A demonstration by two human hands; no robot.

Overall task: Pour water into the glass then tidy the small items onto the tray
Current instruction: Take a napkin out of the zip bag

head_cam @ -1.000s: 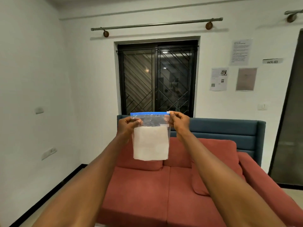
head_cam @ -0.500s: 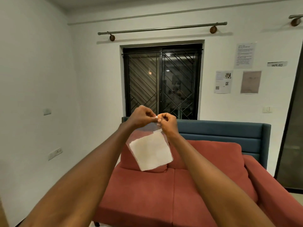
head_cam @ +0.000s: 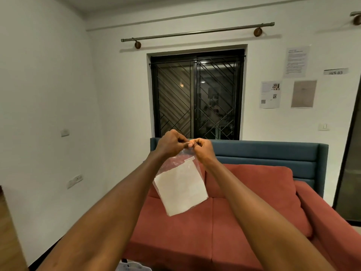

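I hold a clear zip bag (head_cam: 180,187) with a white sheet inside it up in front of me, at arm's length. My left hand (head_cam: 171,143) and my right hand (head_cam: 202,149) meet at the bag's top edge, and both pinch it there with curled fingers. The bag hangs tilted below the hands, its lower corner pointing down. No glass, water vessel or tray is in view.
A red sofa (head_cam: 214,222) with a blue back stands ahead below the hands. Behind it is a dark barred window (head_cam: 197,94). Papers (head_cam: 270,94) hang on the right wall. A dark door (head_cam: 351,153) is at far right. Something pale (head_cam: 132,266) shows at the bottom edge.
A second ago my hands held the bag's top corners wide apart and flat. They have come together at the top edge, and the bag now hangs tilted.
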